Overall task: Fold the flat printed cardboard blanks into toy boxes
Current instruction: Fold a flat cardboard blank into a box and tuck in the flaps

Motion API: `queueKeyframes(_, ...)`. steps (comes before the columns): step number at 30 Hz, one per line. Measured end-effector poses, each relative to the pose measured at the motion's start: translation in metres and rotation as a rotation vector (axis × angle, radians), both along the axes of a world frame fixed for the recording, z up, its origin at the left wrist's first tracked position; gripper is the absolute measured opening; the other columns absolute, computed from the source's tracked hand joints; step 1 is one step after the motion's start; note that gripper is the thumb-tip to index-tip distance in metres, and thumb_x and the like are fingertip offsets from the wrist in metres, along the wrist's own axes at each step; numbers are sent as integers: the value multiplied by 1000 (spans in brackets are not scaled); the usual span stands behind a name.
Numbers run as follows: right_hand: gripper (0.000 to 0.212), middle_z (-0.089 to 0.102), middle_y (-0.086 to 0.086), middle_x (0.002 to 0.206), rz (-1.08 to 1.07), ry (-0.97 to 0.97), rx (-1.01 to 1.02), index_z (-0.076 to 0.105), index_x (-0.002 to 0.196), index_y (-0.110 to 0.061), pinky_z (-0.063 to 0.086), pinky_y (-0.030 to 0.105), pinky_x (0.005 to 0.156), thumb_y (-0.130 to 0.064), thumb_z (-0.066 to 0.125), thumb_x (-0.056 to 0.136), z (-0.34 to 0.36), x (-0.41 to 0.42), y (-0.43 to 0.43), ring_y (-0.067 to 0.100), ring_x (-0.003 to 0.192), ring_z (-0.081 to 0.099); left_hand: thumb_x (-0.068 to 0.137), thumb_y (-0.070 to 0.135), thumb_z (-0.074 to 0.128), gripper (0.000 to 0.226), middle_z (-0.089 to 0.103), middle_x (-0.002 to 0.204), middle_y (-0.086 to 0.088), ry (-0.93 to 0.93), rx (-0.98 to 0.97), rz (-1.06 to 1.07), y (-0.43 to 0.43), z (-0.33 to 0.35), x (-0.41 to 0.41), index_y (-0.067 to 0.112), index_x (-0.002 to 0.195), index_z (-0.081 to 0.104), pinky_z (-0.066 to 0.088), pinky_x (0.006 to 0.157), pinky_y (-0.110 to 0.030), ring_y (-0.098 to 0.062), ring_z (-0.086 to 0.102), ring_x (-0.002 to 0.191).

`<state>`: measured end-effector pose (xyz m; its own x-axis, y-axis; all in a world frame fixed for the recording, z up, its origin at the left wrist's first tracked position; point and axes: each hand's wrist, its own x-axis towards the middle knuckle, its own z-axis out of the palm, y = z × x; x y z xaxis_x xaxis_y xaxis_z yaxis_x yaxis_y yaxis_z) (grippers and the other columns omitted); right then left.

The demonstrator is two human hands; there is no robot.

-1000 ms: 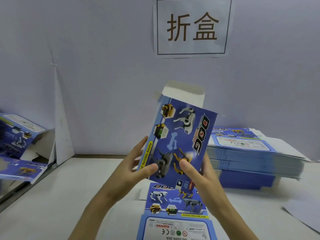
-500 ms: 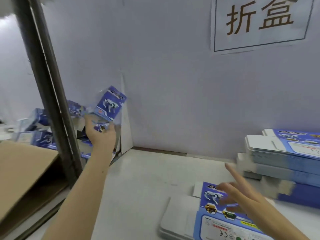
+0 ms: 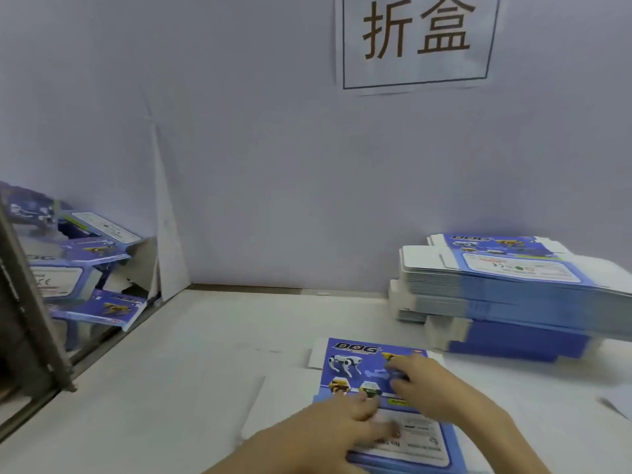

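Head view: both my hands on one flat blank (image 3: 355,366), everything kinda smeary.
The blank lies print-up on the desk (image 3: 191,371) right in front of me, with its near edge cut off by the frame and partly under my arms. My left hand (image 3: 342,427) lies flat over the white warning panel, fingers stretched out, gripping nothing. My right hand (image 3: 429,388) has bent fingertips on the dog pictures, but it's too blurry to tell if it's pinching an edge or just touching. A stack of flat blanks (image 3: 506,289) sits at the right, running off frame. Folded boxes (image 3: 85,268) pile up at the left, half behind a metal post (image 3: 30,302), too jumbled to count.
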<state>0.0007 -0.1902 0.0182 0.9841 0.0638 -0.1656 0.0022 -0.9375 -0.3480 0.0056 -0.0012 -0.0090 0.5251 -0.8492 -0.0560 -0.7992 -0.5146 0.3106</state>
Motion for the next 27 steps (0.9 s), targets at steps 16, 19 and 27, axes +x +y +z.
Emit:
queueKeyframes(16, 36, 58, 0, 131, -5, 106, -133, 57, 130, -22, 40, 22, 82, -32, 41, 99, 9, -6, -10, 17, 112, 54, 89, 66, -9, 79, 30, 147, 26, -325, 39, 87, 12, -26, -12, 37, 141, 44, 27, 109, -10, 13, 24, 134)
queueKeyframes(19, 39, 57, 3, 132, 5, 140, -212, 56, 133, -20, 42, 26, 88, -35, 39, 101, 16, -10, -8, 19, 115, 53, 71, 78, -7, 94, -1, 145, 32, -222, 30, 29, 14, -31, -11, 36, 152, 15, -2, 105, -3, 21, -6, 127)
queueKeyframes(27, 26, 68, 5, 118, -98, -293, 127, 68, 114, -14, 50, 32, 90, -22, 51, 96, 59, -29, -30, 24, 107, 62, 85, 15, 66, 32, 73, 90, 7, -663, -276, -52, 25, 26, -10, 18, 117, 63, 50, 52, -15, -2, 66, 67)
